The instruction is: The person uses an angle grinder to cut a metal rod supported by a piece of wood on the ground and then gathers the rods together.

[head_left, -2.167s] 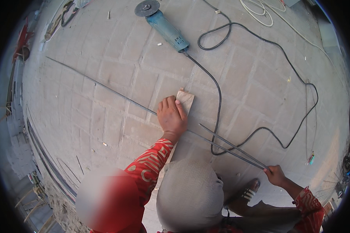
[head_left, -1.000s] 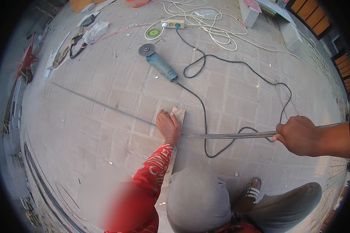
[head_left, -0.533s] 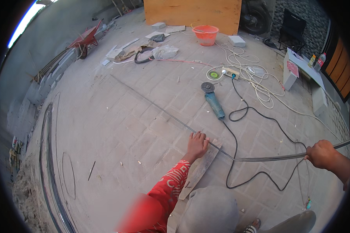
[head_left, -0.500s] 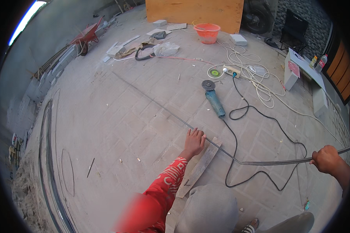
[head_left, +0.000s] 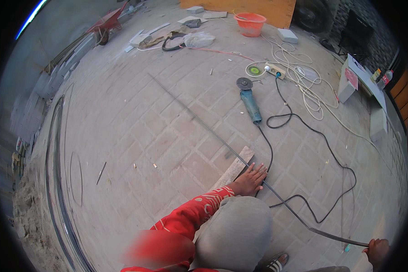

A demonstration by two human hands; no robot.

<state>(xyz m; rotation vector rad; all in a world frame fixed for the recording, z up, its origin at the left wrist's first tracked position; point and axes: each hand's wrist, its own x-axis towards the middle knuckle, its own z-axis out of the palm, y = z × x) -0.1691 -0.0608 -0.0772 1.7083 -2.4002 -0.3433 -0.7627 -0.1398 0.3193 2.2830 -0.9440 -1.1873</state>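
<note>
Long thin steel rods (head_left: 212,131) run slantwise across the paving, from the upper left toward the lower right. My left hand (head_left: 250,180) lies on them with its fingers stretched and spread, just beside a wooden board (head_left: 233,171) that crosses beneath the rods. At the lower right, my right hand (head_left: 379,252) is closed around the bent end of the rods. An angle grinder (head_left: 249,106) with a teal body rests on the ground beyond my left hand, its dark cord trailing toward me.
A cream extension cord (head_left: 313,97) lies in loops by a power strip (head_left: 275,71) and a green disc (head_left: 254,70). Farther back stand an orange tub (head_left: 250,25) and a red wheelbarrow (head_left: 108,22). More bundled rods (head_left: 55,167) lie at left. My grey-clad knee (head_left: 242,226) is close below.
My left hand has slid right and nearer along the rods, its fingers opening from a grip. My right hand has come lower and nearer, bringing the rod end with it.
</note>
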